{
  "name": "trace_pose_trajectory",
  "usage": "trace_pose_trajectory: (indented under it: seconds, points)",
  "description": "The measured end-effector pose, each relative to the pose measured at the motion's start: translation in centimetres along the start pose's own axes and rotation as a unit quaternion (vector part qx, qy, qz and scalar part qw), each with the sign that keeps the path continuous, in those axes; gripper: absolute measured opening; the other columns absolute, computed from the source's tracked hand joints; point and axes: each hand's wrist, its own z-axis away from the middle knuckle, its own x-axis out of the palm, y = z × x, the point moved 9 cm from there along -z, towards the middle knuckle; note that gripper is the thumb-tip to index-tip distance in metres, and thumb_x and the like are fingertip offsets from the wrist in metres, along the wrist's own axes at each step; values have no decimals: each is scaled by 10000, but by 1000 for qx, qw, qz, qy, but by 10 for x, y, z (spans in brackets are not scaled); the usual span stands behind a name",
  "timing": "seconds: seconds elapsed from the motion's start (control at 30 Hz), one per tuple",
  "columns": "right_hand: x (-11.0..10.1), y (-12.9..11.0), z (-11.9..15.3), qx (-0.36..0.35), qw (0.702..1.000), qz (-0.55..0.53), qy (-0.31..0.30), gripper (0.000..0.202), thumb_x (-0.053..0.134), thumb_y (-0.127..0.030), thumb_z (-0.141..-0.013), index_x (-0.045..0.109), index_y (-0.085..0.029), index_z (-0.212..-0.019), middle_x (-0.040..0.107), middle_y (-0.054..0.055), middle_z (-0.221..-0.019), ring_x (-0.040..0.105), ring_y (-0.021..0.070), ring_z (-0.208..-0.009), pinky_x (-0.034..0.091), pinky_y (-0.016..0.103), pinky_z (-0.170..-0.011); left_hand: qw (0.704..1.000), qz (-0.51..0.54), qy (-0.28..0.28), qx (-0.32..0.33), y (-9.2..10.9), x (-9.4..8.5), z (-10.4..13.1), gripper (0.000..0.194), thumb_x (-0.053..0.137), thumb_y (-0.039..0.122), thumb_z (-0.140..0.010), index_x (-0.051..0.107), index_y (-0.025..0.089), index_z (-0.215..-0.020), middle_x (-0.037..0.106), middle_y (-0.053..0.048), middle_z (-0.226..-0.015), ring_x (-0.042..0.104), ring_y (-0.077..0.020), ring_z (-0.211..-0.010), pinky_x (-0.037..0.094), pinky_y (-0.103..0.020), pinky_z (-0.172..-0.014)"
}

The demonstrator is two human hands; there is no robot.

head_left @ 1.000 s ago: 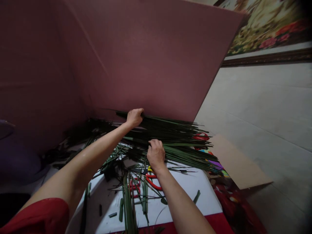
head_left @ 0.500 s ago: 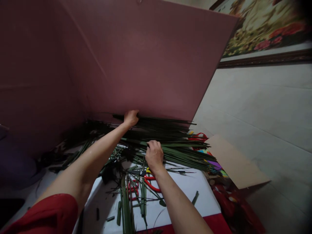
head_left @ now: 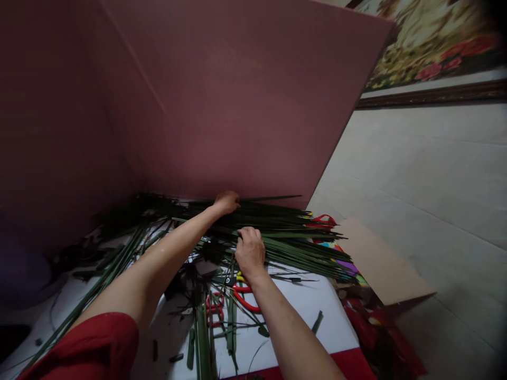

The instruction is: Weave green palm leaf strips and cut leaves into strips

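Observation:
Long dark green leaf strips lie in a wide pile across the white table. My left hand is closed on strips at the pile's back edge, by the pink panel. Nearer to me, my right hand rests on the front of the pile with its fingers curled over the strips; whether it grips any is hidden. Just below my right hand lie scissors with red and yellow handles, and left of them a second red-handled pair.
A pink panel rises behind the pile. Cut leaf pieces are scattered at the front. On the right are a brown cardboard sheet, red bags and a tiled wall. A framed picture hangs above.
My left hand has moved slightly right and toward me, and strips at the back of the pile have shifted. Long strips now show beside my left forearm. My right hand has barely moved.

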Motion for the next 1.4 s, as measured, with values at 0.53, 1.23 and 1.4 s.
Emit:
trace_pose_trajectory:
  seconds: [0.53,1.23,1.4]
  points:
    - [-1,-1,0,1,1000,3,-6,262,445,-109,-808,619,-190,-986,593,60,-998,458,200,-953,374,303,-826,988,104,-105,44,10,37,-5,162,557,154,-615,696,138,-697,682,-35,-706,585,-147,-690,411,-191,-616]
    - [-14,-2,1,-1,998,-36,52,278,415,-66,-801,633,-172,-937,620,52,-948,475,186,-926,369,282,-844,951,307,-29,34,7,-8,22,106,647,190,-522,636,117,-598,544,34,-522,443,-97,-516,348,-230,-534]
    - [-24,-2,1,-6,994,-42,99,294,420,-51,-782,634,-160,-950,620,62,-970,473,185,-943,367,303,-882,944,324,-37,46,10,-14,29,106,667,182,-494,617,122,-566,516,45,-491,419,-89,-498,330,-228,-518]
